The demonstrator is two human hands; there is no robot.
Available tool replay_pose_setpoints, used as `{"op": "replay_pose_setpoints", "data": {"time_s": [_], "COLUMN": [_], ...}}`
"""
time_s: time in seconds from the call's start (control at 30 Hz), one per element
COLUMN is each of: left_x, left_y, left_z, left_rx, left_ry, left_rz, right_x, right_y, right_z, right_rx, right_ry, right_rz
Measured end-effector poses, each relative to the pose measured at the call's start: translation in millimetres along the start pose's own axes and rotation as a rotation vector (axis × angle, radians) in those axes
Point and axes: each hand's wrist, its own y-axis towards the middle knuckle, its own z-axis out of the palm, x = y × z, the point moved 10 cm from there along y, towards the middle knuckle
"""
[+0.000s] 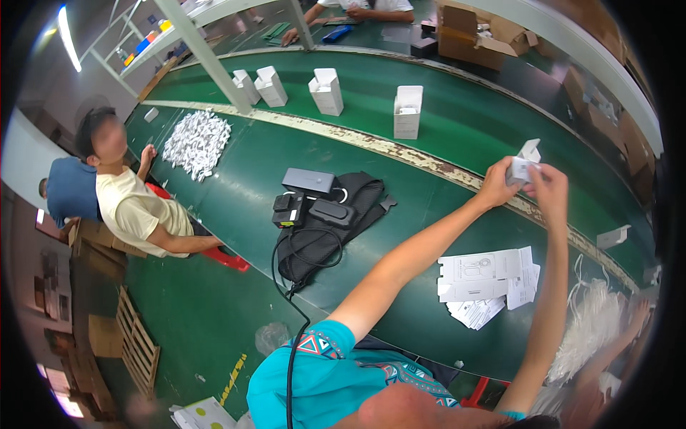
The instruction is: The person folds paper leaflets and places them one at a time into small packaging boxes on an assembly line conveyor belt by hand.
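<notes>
A small white carton (519, 170) with its top flap standing up is between my hands, over the pale worn edge strip of the green belt. My left hand (496, 184) grips it from the left. The fingers of my right hand (551, 191) are closed against its right side and partly cover it. Whether a smaller item is inside cannot be made out. On the green table below my arms lie a flattened white printed carton (471, 275) and a fanned stack of printed leaflets (475, 312).
Several open white boxes (407, 114) stand upright along the green belt (364, 86). A black pouch (307, 250) with cabled devices lies left of my arms, before a heap of small white parts (196, 145). White cords (589, 329) are bunched at right. A co-worker (146, 207) sits at left.
</notes>
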Motion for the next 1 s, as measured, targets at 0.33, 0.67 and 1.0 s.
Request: {"op": "replay_pose_setpoints", "data": {"time_s": [0.33, 0.67, 1.0], "left_x": [32, 6, 5], "left_y": [7, 4, 3], "left_z": [-17, -10, -9], "left_rx": [-0.02, 0.03, 0.014], "left_ry": [-0.322, -0.1, -0.061], "left_rz": [-0.1, -0.01, 0.087], "right_x": [104, 93, 40], "right_y": [-25, -28, -12], "right_z": [-39, 26, 33], "right_rx": [-0.097, -0.047, -0.051], "right_ry": [-0.456, -0.9, -0.872], "right_rz": [-0.486, -0.719, -0.417]}}
